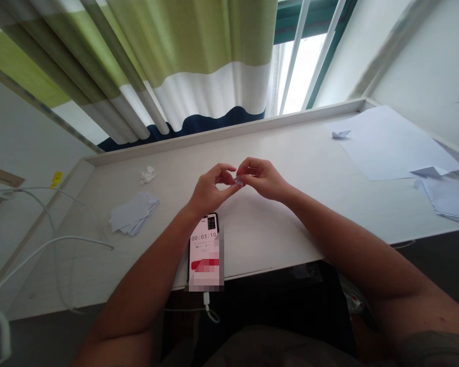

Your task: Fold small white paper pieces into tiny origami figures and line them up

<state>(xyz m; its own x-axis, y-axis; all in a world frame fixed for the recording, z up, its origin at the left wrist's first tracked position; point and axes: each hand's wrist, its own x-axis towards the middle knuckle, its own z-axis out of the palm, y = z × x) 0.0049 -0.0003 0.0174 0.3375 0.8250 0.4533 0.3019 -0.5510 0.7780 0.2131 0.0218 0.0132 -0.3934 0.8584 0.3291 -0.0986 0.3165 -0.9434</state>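
My left hand [212, 186] and my right hand [260, 178] meet above the white desk [275, 224]. Their fingertips pinch a tiny folded piece of white paper [238, 181] from both sides, and my fingers hide most of it. Below my left wrist, a smartphone [203, 250] lies face up, showing a timer at 00:03:10. Part of its screen is pixelated. A small paper boat [341, 133] rests on the edge of a large white sheet [390, 145], well to the right of my right hand.
A stack of cut paper [133, 214] and a crumpled tissue [147, 175] lie left of my hands. More folded paper [447, 201] sits at the right edge. White cables [49, 244] trail across the left of the desk. A raised ledge [222, 132] borders the far side, below a striped curtain [137, 66].
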